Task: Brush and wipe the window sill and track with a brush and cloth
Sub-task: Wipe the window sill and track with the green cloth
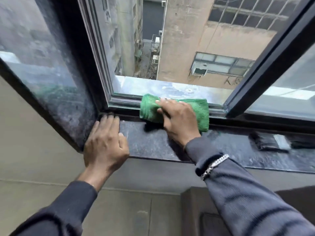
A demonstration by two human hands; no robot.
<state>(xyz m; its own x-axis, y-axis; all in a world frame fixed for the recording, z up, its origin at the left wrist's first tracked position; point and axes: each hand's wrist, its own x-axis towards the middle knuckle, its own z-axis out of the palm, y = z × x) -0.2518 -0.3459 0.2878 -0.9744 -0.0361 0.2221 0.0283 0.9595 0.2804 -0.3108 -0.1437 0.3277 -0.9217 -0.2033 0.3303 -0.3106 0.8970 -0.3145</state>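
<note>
A green cloth [202,114] lies bunched over the window track [126,101] and the inner edge of the dark stone sill [150,142]. My right hand [177,120] presses down on the cloth and grips it. My left hand [104,143] rests flat on the sill's left end, fingers apart, touching the frame corner and holding nothing. A brush [271,142] with dark bristles and a silver ferrule lies on the sill to the right, apart from both hands.
The window is open, with a sliding sash [265,65] at the right and a fixed dusty pane [42,65] at the left. Beyond the track is an outer ledge [170,87] and a deep drop between buildings. Beige wall lies below the sill.
</note>
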